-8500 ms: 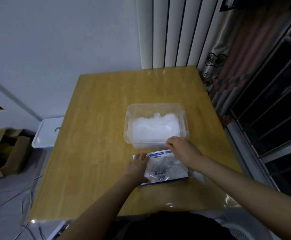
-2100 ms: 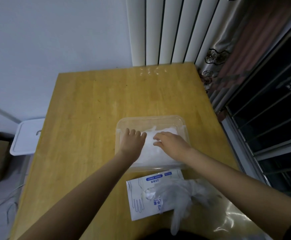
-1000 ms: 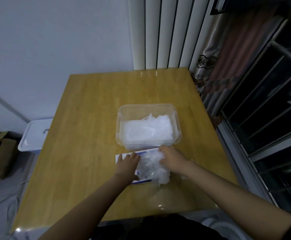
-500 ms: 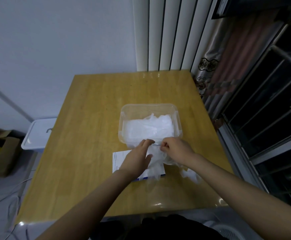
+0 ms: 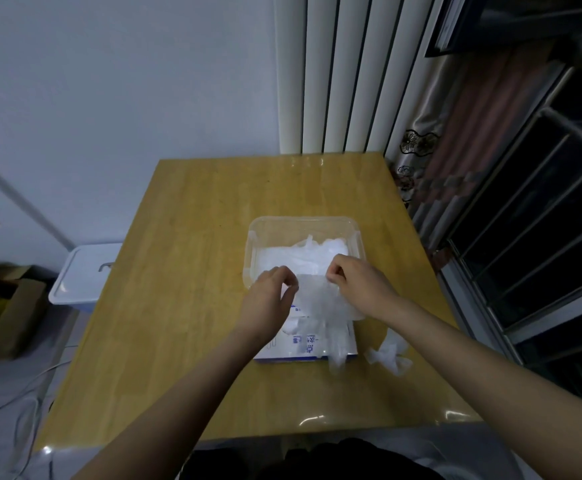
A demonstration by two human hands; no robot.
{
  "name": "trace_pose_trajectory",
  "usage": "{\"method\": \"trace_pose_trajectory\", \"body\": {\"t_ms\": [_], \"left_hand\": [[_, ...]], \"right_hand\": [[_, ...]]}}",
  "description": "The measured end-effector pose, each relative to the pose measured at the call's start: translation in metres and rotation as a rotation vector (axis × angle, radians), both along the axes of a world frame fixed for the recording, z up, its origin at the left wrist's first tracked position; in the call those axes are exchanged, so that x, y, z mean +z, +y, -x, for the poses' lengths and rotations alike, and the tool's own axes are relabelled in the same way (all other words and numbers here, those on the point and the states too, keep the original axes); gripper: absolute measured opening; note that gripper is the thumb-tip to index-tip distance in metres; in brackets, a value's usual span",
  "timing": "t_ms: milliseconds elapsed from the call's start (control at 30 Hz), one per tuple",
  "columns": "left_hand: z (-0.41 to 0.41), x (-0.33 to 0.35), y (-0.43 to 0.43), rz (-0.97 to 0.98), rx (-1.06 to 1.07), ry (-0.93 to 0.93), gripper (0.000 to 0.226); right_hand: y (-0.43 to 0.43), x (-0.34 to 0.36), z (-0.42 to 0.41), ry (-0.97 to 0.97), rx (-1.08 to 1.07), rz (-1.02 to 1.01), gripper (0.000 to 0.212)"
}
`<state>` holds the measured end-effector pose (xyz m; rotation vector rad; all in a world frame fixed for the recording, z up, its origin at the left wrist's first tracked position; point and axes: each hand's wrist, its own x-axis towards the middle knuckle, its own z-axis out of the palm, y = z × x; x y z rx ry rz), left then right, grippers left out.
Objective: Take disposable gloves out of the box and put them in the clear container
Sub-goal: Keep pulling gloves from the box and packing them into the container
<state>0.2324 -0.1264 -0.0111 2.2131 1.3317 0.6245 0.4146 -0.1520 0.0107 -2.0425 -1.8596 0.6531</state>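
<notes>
Both hands meet over the near rim of the clear rectangular plastic container (image 5: 303, 224), which sits just past the middle of the yellow wooden table (image 5: 192, 271). The left hand (image 5: 269, 299) and right hand (image 5: 360, 289) each have their fingers curled in, thumb against forefinger, pinching the top edge of a thin translucent disposable glove (image 5: 317, 304) stretched between them. The film is so sheer that its outline blurs into what lies beneath. It hangs toward 6 o'clock, veiling much of the flat white-and-blue cardboard glove box (image 5: 303, 351), whose left end the left wrist hides and whose print is unreadable. A white heap of gloves (image 5: 303, 259) fills the container, its near part covered by the hands. At 3 o'clock of the box a crumpled loose glove (image 5: 390, 355) lies on the wood. Off the table at 9 o'clock stand a white lidded plastic bin (image 5: 85, 271) and a brown cardboard carton (image 5: 9, 313), which the frame edge cuts off.
</notes>
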Motion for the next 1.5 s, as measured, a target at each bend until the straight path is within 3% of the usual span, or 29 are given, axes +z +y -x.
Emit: {"method": "trace_pose_trajectory", "body": {"t_ms": [167, 300, 400, 500, 667, 733, 900, 1000, 1100, 1167, 1267, 1300, 1433, 1500], "left_hand": [[-0.005, 0.016, 0.008, -0.020, -0.004, -0.046, 0.006], [-0.006, 0.028, 0.018, -0.059, 0.026, -0.198, 0.007], [-0.006, 0.038, 0.029, -0.072, 0.020, -0.183, 0.014], [-0.004, 0.038, 0.039, -0.019, 0.007, -0.116, 0.016], [-0.006, 0.039, 0.050, 0.090, 0.053, -0.227, 0.009], [-0.010, 0.042, 0.053, 0.116, 0.022, -0.264, 0.009], [-0.015, 0.045, 0.061, 0.184, 0.011, -0.359, 0.013], [-0.015, 0.041, 0.071, 0.228, 0.037, -0.429, 0.022], [-0.015, 0.036, 0.076, 0.228, 0.065, -0.442, 0.024], [-0.015, 0.034, 0.078, 0.226, 0.074, -0.427, 0.022], [-0.015, 0.027, 0.079, 0.254, 0.072, -0.425, 0.016], [-0.015, 0.025, 0.078, 0.271, 0.070, -0.421, 0.018], [-0.014, 0.021, 0.069, 0.301, 0.065, -0.395, 0.017], [-0.013, 0.022, 0.067, 0.300, 0.074, -0.421, 0.014]], "right_hand": [[0.002, 0.009, 0.002, 0.040, 0.039, -0.011, 0.017], [0.008, 0.019, 0.001, 0.133, -0.035, -0.220, 0.012], [0.017, 0.028, -0.001, 0.190, -0.063, -0.262, 0.012], [0.023, 0.028, -0.003, 0.250, -0.067, -0.187, 0.014], [0.025, 0.016, -0.006, 0.313, -0.027, -0.076, 0.008], [0.024, 0.008, -0.007, 0.282, 0.009, 0.030, 0.021], [0.020, -0.011, -0.006, 0.117, 0.190, 0.233, 0.010], [0.013, -0.024, -0.004, 0.084, 0.291, 0.264, 0.024], [0.004, -0.032, -0.004, 0.071, 0.325, 0.255, 0.008], [-0.002, -0.036, -0.002, 0.056, 0.356, 0.289, 0.020], [-0.008, -0.045, 0.001, 0.105, 0.365, 0.313, 0.066], [-0.007, -0.046, 0.001, 0.114, 0.350, 0.327, 0.070], [-0.003, -0.047, 0.013, 0.057, 0.385, 0.415, 0.031], [-0.005, -0.047, 0.021, 0.052, 0.398, 0.471, 0.051]]}}
